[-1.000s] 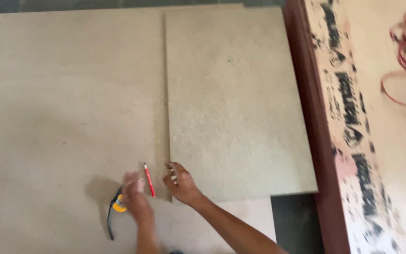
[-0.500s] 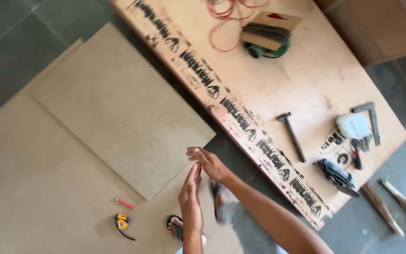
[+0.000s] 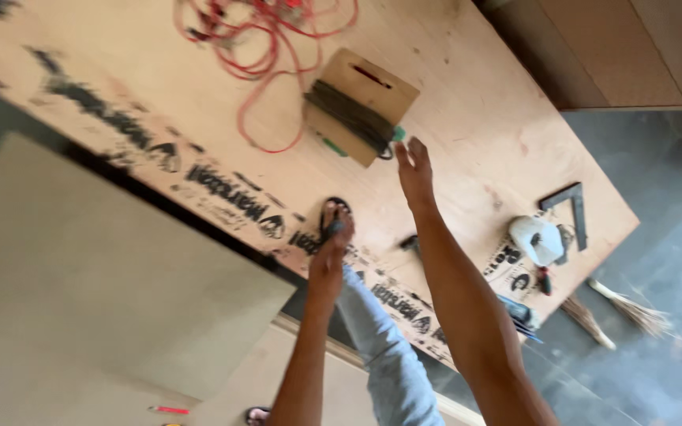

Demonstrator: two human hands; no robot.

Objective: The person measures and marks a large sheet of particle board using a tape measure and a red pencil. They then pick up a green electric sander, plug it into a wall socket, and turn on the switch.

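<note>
Floor: we see a dark grey floor with big pale boards lying flat on it.
Surface: a big plywood sheet with black print along its edge lies across the top of the view.
Right hand: our right hand is open, fingers straight and a bit apart. It holds nothing.
Left hand: our left hand is lower, over the printed edge. It is blurry, so we cannot tell if it is open or closed.
Nearest thing: a flat wooden piece wound with dark cord lies just up and left of our right hand, not touching. Its long side runs slanting, up-left to down-right. Our right hand is the nearer one.
Around: red cable, a metal square, a broom, a red pencil.
</note>
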